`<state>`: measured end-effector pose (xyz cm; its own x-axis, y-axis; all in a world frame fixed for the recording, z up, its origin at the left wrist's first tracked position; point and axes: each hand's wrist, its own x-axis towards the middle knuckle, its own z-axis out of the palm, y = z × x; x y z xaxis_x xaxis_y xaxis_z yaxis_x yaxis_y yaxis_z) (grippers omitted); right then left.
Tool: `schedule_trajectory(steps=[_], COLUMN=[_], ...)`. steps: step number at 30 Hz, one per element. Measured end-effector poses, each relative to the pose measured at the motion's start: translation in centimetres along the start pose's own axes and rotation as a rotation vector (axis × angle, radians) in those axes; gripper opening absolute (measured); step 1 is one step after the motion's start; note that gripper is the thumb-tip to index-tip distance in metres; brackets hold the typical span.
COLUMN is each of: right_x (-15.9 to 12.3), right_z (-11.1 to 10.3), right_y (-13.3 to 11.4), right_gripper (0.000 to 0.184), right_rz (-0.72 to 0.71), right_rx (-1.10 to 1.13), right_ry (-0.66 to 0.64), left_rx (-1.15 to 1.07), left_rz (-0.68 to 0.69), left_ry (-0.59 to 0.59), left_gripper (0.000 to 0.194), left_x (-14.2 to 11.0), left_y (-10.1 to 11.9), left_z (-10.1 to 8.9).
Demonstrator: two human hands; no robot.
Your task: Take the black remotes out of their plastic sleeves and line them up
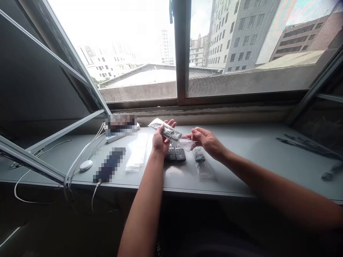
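My left hand (160, 140) is closed round a remote control in a clear plastic bag (171, 132), held tilted above the table. The loose end of that bag reaches to the right, where my right hand (202, 139) pinches it between thumb and fingers. Below the left hand, black remote controls (175, 152) lie side by side on the table, partly hidden by the hand and bag. Under my right hand rests another bagged remote control (198, 155), its empty bag end pointing toward me.
A stack of flat clear bags (137, 153) lies left of my left arm. Farther left are a blurred-out phone-like thing (109, 166) with a cable, a round white puck (86, 165) and a power strip (120, 135). Dark cables (308, 146) lie at right; metal frame bars (66, 125) stand left.
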<state>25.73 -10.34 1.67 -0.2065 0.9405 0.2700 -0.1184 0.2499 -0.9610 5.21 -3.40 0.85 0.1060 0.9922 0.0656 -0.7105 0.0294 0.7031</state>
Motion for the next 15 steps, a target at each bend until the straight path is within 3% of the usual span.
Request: schedule_trajectory(steps=[2, 8, 15], right_x=[-0.06, -0.44, -0.7], right_z=[-0.04, -0.04, -0.16], right_y=[-0.17, -0.47, -0.72], right_gripper=[0.047, 0.05, 0.054], right_rz=[0.018, 0.088, 0.088], right_rx=[0.027, -0.091, -0.135], right_ry=[-0.027, -0.264, -0.287], left_rx=[0.048, 0.129, 0.184], left_rz=[-0.011, -0.04, -0.078], left_ry=[-0.028, -0.113, -0.212], left_gripper=[0.027, 0.034, 0.046], left_x=[-0.24, -0.64, -0.92], left_y=[-0.05, -0.2, -0.05], left_z=[0.18, 0.48, 0.73])
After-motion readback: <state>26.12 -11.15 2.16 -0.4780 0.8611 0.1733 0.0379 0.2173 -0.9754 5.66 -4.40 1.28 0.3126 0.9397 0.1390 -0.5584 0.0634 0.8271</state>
